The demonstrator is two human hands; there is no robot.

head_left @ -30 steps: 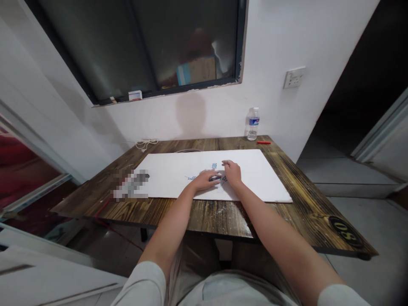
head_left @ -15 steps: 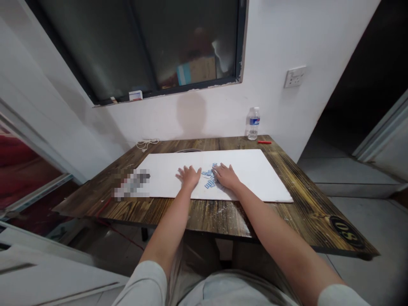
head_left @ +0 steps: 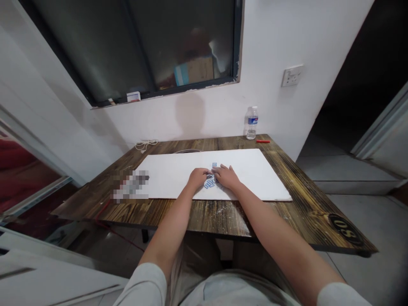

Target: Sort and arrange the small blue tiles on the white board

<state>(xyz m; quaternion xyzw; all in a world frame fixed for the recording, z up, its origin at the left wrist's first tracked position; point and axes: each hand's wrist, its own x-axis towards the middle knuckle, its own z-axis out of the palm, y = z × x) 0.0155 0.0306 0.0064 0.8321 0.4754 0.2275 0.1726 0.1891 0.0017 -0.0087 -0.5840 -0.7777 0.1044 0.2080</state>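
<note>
left hand (head_left: 198,177) and right hand (head_left: 227,177) together, almost touching, curled over small blue-edged rectangular pieces (head_left: 209,184), cluster penned between fingers, on white foam board (head_left: 165,180) atop scorched brown wooden tabletop (head_left: 204,214); grip unclear.

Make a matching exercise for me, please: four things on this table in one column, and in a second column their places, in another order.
Things:
1. Plastic water bottle
2. Coiled white cord
3. Small blue pieces
4. Small red stick

Places:
A. Lying at the back right corner of the wooden table
B. On the white board, between the left hand and right hand
C. Standing upright near the wall
D. At the table's back left

Pairs: 1-C, 2-D, 3-B, 4-A
</note>
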